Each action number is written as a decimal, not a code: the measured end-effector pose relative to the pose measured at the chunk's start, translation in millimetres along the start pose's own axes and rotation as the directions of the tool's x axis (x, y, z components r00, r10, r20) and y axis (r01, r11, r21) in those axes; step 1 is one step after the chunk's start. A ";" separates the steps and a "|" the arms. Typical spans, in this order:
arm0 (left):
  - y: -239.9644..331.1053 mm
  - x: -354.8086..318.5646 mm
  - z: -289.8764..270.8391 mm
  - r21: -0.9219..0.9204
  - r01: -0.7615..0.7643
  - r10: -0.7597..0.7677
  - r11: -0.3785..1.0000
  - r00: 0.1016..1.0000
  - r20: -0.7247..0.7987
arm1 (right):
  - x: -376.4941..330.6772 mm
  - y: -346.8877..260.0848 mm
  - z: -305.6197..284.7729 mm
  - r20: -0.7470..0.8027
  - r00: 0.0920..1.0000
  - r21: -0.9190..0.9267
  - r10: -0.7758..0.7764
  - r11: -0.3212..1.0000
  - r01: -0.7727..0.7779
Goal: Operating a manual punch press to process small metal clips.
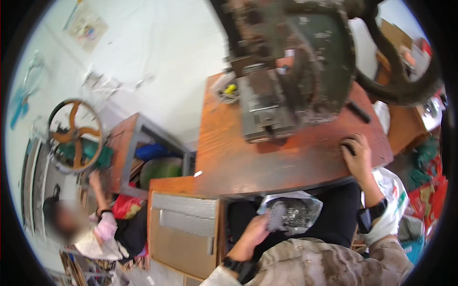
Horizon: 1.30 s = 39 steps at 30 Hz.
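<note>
In my lap lies a clear plastic bag with many small dark metallic pieces inside. My left hand is closed on its left edge. My right hand rests at the right front of the orange-brown wooden table, fingers curled round a small black object whose kind I cannot make out. Beyond both hands stands a heavy, worn green hand press. A steel block sits at its base, left of the green frame. Behind my right hand a short black bar lies on the tabletop.
The press's thick curved handle reaches out to the right. A small container with something yellow stands left of the press. A shallow wood-framed tray is at my left. Farther left, a person sits by a spoked handwheel.
</note>
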<state>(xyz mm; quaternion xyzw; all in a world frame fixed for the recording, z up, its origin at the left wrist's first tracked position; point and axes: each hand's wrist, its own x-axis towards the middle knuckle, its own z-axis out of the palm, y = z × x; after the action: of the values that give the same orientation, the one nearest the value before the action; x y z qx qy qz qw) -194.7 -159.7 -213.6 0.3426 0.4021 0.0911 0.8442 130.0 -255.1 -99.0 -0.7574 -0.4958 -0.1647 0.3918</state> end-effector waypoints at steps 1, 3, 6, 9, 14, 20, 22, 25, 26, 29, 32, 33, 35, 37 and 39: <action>-24.4 15.5 -28.9 0.218 0.036 -0.019 0.975 0.997 -0.078 | -0.7 -1.9 -0.1 -0.001 1.000 0.002 -0.008 1.000 0.008; -5.1 6.3 -36.6 0.628 -0.108 0.354 0.771 0.892 -0.281 | -6.5 12.1 -5.5 0.031 1.000 -0.033 0.003 0.999 -0.002; 25.4 -22.2 -108.9 0.926 -0.037 0.853 0.375 0.406 -0.329 | -12.5 19.9 -5.5 0.076 0.997 -0.055 0.014 0.998 -0.010; 67.5 -63.0 -233.9 0.866 0.336 0.913 0.370 0.043 -0.406 | -16.2 26.0 -10.5 0.103 0.995 -0.086 0.013 0.996 -0.004; 82.3 -86.5 -396.9 0.673 0.550 0.795 0.495 0.026 -0.606 | -17.4 40.4 2.3 0.148 0.988 -0.139 0.052 0.990 -0.032; 108.6 -80.3 -370.1 0.638 0.619 0.709 0.459 0.179 -0.683 | -23.5 65.4 -9.2 0.175 0.983 -0.265 0.063 0.964 -0.015; 107.3 -94.6 -382.8 0.708 0.465 0.690 0.532 0.248 -0.680 | -23.8 66.9 -5.5 0.168 0.983 -0.252 0.079 0.967 -0.035; 117.6 -108.4 -384.2 0.773 0.242 0.680 0.587 0.370 -0.633 | -27.5 86.3 -9.5 0.160 0.984 -0.285 0.074 0.958 -0.025; 120.9 -111.2 -384.5 0.796 0.194 0.683 0.574 0.423 -0.596 | -29.1 93.6 -11.6 0.165 0.984 -0.304 0.061 0.953 -0.009; 117.9 -111.6 -406.1 0.758 0.076 0.634 0.647 0.498 -0.592 | -29.6 94.2 -12.8 0.171 0.984 -0.327 0.049 0.945 0.010; 114.0 -114.8 -422.7 0.785 0.219 0.621 0.580 0.505 -0.599 | -27.1 87.9 -10.9 0.178 0.983 -0.337 0.050 0.941 0.013; 117.5 -110.1 -415.1 0.787 0.215 0.617 0.578 0.516 -0.594 | -28.3 86.7 -14.8 0.183 0.981 -0.356 0.058 0.934 0.011; 131.0 -108.1 -390.1 0.837 0.395 0.611 0.380 0.572 -0.547 | -29.8 88.0 -17.9 0.181 0.982 -0.376 0.060 0.926 0.013; 127.0 -111.8 -395.7 0.844 0.384 0.641 0.374 0.551 -0.535 | -30.5 89.5 -16.2 0.180 0.982 -0.380 0.056 0.925 0.017; 119.7 -110.4 -404.8 0.855 0.369 0.670 0.365 0.533 -0.516 | -30.6 87.6 -13.4 0.157 0.986 -0.376 0.051 0.927 0.012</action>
<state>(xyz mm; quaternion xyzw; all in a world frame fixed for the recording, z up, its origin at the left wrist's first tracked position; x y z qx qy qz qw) -553.1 87.0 -246.4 0.7007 0.6825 0.0948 0.1851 195.1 -301.9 -147.7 -0.8343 -0.4780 -0.1895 0.1990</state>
